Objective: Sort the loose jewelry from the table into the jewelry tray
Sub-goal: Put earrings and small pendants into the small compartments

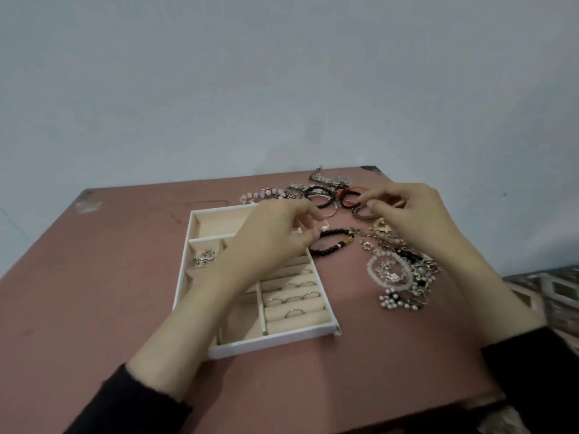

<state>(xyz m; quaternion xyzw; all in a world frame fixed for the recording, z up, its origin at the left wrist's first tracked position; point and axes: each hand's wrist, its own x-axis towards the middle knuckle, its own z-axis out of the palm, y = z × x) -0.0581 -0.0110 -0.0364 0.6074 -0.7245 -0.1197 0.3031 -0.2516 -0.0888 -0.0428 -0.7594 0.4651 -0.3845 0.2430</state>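
Observation:
The white jewelry tray (200,214) with beige lining lies left of centre on the table. Several rings (294,299) sit in its ring rolls, and a silver piece (205,257) lies in a left compartment. My left hand (272,242) hovers over the tray's far right corner with its fingers curled. Its fingertips are beside a black bead bracelet (332,245), and whether they hold anything is hidden. My right hand (407,214) pinches a small dark braided bracelet (360,212) with thumb and forefinger. Loose jewelry spreads to the right of the tray.
Black and red cord bracelets (329,195) and a pink bead strand (263,194) lie behind the tray. A tangled heap of pearl and crystal pieces (398,277) lies under my right forearm. The brown table (109,277) ends at a pale wall; a patterned fabric (557,289) lies right.

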